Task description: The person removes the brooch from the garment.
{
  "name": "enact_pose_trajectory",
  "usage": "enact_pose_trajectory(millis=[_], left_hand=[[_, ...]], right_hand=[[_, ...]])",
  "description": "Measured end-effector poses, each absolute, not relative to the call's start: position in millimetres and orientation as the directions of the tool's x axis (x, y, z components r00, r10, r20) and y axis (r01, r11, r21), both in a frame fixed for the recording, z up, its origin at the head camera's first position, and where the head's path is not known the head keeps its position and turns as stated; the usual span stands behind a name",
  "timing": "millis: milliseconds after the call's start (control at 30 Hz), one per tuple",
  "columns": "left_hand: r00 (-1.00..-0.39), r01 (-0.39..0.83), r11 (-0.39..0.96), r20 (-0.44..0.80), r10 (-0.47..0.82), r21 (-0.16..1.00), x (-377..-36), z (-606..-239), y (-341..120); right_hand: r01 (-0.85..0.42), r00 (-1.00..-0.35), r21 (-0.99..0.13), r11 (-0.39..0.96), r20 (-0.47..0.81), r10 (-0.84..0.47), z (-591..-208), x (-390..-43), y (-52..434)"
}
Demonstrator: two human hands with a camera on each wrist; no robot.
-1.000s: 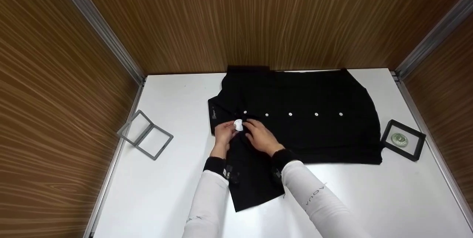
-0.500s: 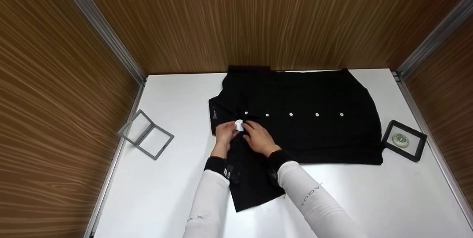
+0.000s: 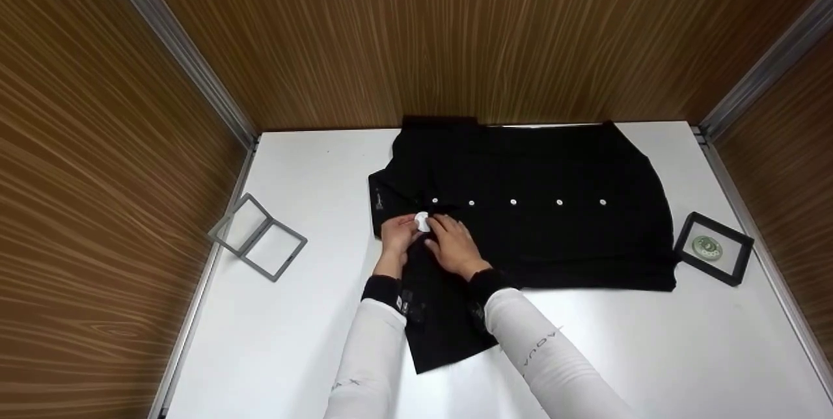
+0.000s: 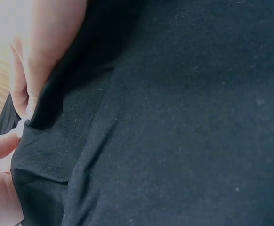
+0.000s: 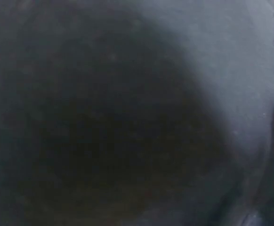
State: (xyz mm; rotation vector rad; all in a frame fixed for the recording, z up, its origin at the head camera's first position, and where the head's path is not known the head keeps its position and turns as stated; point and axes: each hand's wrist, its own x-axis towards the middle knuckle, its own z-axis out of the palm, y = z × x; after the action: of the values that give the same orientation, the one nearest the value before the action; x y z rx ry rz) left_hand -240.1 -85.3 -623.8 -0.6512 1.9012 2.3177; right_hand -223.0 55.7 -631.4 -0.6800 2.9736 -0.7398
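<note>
A black shirt (image 3: 553, 230) with a row of white buttons (image 3: 513, 202) lies spread on the white table (image 3: 293, 341). My two hands meet at its left end, near the collar. A small white disc (image 3: 422, 221) sits between them. My left hand (image 3: 407, 227) pinches the shirt's edge beside the disc; the left wrist view shows its fingers (image 4: 24, 89) on a fold of the black fabric (image 4: 184, 122). The right hand (image 3: 435, 229) pinches the disc from the right. Only dark cloth (image 5: 127, 117) fills the right wrist view.
A grey hinged frame case (image 3: 257, 237) lies open at the table's left edge. At the right edge stands a black frame box (image 3: 713, 248) with a green round piece inside. Wood-grain walls (image 3: 455, 35) close in the table on three sides.
The right hand and forearm have edged slightly left toward the disc. The left hand, the disc and the shirt stay where they were.
</note>
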Motion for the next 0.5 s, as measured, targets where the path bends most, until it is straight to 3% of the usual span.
enact_pose_trajectory(millis=[500], left_hand=[[-0.915, -0.296, -0.203, -0.338, -0.219, 0.933, -239.2, -628.7, -84.1]], right_hand=[[-0.409, -0.904, -0.445, 0.796, 0.081, -0.419, -637.7, -220.6, 58.6]])
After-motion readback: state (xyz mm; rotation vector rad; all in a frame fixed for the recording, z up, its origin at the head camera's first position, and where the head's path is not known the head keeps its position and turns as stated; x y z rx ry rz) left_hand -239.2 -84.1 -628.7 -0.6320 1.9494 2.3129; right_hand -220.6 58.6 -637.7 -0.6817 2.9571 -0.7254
